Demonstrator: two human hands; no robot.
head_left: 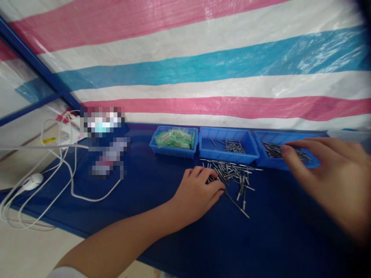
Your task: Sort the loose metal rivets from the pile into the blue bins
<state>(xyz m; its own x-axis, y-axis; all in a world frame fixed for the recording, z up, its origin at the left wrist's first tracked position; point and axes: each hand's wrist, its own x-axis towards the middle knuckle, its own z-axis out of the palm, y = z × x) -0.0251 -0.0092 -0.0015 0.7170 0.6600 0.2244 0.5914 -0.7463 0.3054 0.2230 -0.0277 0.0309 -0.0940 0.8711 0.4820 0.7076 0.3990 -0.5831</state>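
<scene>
My left hand (199,191) rests on the dark blue table cover, fingers curled and pinched at the left edge of a loose pile of thin metal pins (232,175). Whether a pin sits between the fingertips is unclear. My right hand (324,173) hovers with fingers stretched out over the rightmost blue tray (268,160), which holds more pins; it grips nothing that I can see. The middle blue tray (228,148) holds several pins.
The left blue tray (174,148) is filled with small green packets. White cables (69,170) and a white plug lie at the table's left end. A striped pink, white and blue tarp (203,58) hangs right behind the trays.
</scene>
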